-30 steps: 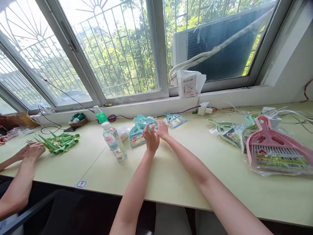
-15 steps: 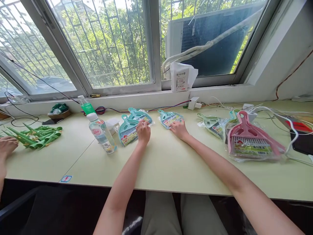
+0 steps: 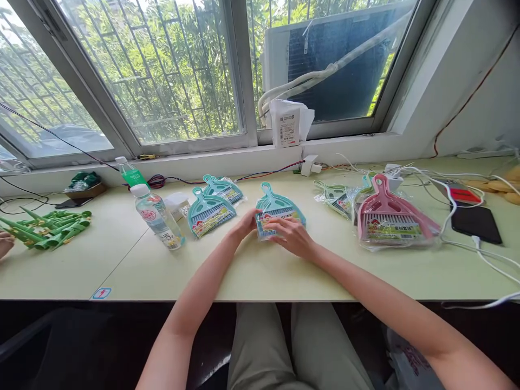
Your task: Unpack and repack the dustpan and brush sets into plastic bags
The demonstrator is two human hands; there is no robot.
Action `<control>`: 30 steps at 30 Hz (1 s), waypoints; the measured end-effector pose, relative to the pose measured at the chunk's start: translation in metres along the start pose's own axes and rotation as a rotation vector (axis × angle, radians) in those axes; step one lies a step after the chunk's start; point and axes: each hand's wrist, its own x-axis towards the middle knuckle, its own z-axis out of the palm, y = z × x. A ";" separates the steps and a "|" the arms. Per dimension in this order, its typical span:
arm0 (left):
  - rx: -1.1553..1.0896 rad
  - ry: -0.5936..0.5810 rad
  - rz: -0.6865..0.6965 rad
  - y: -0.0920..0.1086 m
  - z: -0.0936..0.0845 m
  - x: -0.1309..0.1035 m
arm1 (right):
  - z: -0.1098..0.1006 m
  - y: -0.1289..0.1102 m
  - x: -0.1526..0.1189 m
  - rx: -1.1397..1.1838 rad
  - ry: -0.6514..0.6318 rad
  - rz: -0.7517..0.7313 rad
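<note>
A teal dustpan and brush set [image 3: 280, 208] in clear wrap is on the table in front of me, its handle pointing towards the window. My left hand [image 3: 246, 223] grips its left edge, the thumb at the label. Across the lower front of the same set lie the bent fingers of my right hand [image 3: 293, 235], its thumb near the bottom edge. Left of my hands, a second teal set [image 3: 211, 214] partly overlaps a third teal set [image 3: 222, 189] behind it.
Right of my hands lie a pink dustpan set [image 3: 392, 225], a green set [image 3: 337, 197], white cables and a black phone [image 3: 476, 223]. Bottles [image 3: 156, 219] stand left, beyond them green folded strips [image 3: 52, 227] beside another person's hand [image 3: 5, 244]. The window sill [image 3: 203, 150] bounds the back.
My left hand has left the two teal sets and moved right to the third. That set is now nearer me, held between both hands. The view has shifted slightly right.
</note>
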 end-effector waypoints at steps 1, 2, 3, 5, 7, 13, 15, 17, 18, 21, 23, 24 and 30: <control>-0.015 0.029 -0.010 0.001 -0.001 0.000 | 0.000 0.002 -0.001 0.022 0.027 0.051; -0.042 0.053 -0.017 0.003 -0.002 -0.001 | 0.001 0.006 0.000 0.051 0.051 0.126; -0.073 0.071 -0.015 0.004 -0.003 -0.001 | 0.001 0.011 0.000 0.096 0.060 0.218; -0.113 0.082 0.023 0.007 -0.004 -0.002 | 0.002 0.023 0.003 0.254 0.027 0.421; -0.163 0.080 0.076 0.009 -0.004 -0.003 | 0.002 0.037 0.005 0.475 -0.017 0.631; -0.276 0.087 0.135 0.011 -0.006 -0.006 | 0.004 0.053 0.009 1.092 0.185 0.884; -0.238 0.044 0.107 0.012 -0.008 -0.007 | 0.005 0.052 0.009 1.170 0.281 0.867; -0.171 -0.011 0.082 0.013 -0.009 -0.007 | 0.008 0.052 0.008 1.182 0.366 0.861; -0.136 -0.036 0.075 0.013 -0.009 -0.007 | 0.009 0.052 0.007 1.186 0.403 0.862; -0.050 -0.037 0.074 0.011 -0.007 -0.004 | 0.008 0.055 0.005 1.207 0.483 0.878; -0.044 0.072 0.088 0.009 -0.006 0.000 | 0.005 0.056 0.005 1.190 0.484 0.898; -0.059 0.155 0.104 0.008 -0.006 0.002 | 0.004 0.056 0.005 1.176 0.467 0.906; -0.270 0.589 0.316 0.021 -0.031 0.011 | -0.003 0.051 0.008 1.175 0.338 0.851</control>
